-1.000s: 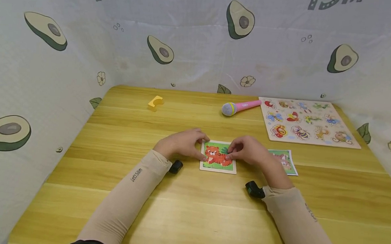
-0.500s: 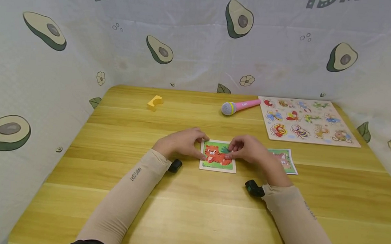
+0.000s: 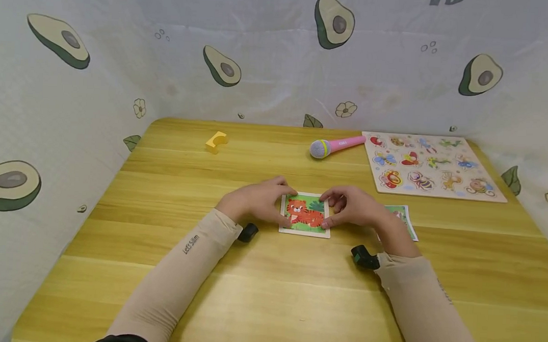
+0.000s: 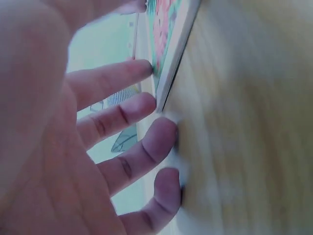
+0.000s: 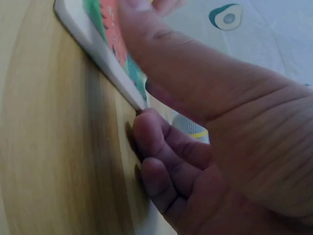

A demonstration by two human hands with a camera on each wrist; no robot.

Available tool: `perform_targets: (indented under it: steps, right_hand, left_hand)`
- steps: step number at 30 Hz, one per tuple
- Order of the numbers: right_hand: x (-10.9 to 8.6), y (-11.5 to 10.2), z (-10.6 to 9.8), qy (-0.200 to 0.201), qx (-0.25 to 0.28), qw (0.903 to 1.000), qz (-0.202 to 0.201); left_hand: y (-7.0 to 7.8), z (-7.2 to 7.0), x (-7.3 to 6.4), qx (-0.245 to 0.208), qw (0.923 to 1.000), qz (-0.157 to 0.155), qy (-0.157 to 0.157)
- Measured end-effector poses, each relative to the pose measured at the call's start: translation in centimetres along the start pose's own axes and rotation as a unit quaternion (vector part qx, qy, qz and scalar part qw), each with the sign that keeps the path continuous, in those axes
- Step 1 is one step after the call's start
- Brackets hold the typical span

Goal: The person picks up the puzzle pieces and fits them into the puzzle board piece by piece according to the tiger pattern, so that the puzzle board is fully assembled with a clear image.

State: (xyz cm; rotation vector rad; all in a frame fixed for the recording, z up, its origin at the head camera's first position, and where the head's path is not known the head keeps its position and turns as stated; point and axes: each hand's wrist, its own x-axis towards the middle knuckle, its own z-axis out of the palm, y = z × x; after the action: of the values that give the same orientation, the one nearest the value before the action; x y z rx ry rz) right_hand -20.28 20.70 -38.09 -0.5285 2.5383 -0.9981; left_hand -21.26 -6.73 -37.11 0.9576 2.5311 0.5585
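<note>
A square tiger jigsaw puzzle (image 3: 306, 213) with a pale frame lies on the table, the orange tiger picture on green looking whole. At its left side is my left hand (image 3: 261, 201), thumb on the picture's lower left and index fingertip at the far left corner. In the left wrist view its fingers (image 4: 110, 83) reach fairly straight toward the frame's edge. My right hand (image 3: 357, 208) touches the right side, its thumb low on the picture and index fingertip near the far corner. The right wrist view shows its lower fingers (image 5: 154, 134) loosely bent beside the frame's corner.
A printed picture card (image 3: 407, 220) lies partly hidden behind my right wrist. Farther back are a pink toy microphone (image 3: 337, 145), a wooden insect peg board (image 3: 432, 167) at the right and a yellow arch block (image 3: 216, 142) at the left. An avocado-print curtain (image 3: 279, 59) hangs around the table (image 3: 278, 293).
My right hand has opened from a pinch over the puzzle's right part, its thumb and index finger now spread along that side. The left hand stays at the left side. The view tilts slightly down.
</note>
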Motion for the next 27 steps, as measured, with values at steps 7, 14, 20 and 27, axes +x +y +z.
perform_targets:
  steps: [7,14,20,27]
  right_hand:
    - [0.02,0.01,0.20,0.017,-0.025,0.9994,0.016]
    - [-0.04,0.08,0.38,0.022,-0.029,0.9989,0.029]
    - [-0.07,-0.41,0.43,0.025,-0.035,0.9983,0.040]
    - [0.08,-0.68,0.36,0.015,-0.048,0.9983,0.028]
  left_hand:
    - [-0.26,-0.03,0.30,-0.021,0.9998,-0.003,0.003]
    - [-0.22,0.21,0.70,-0.001,1.0000,0.005,0.001]
    - [-0.08,0.18,0.57,-0.013,0.9999,-0.008,0.001]
    - [-0.63,-0.21,0.28,-0.032,0.9995,0.000,-0.003]
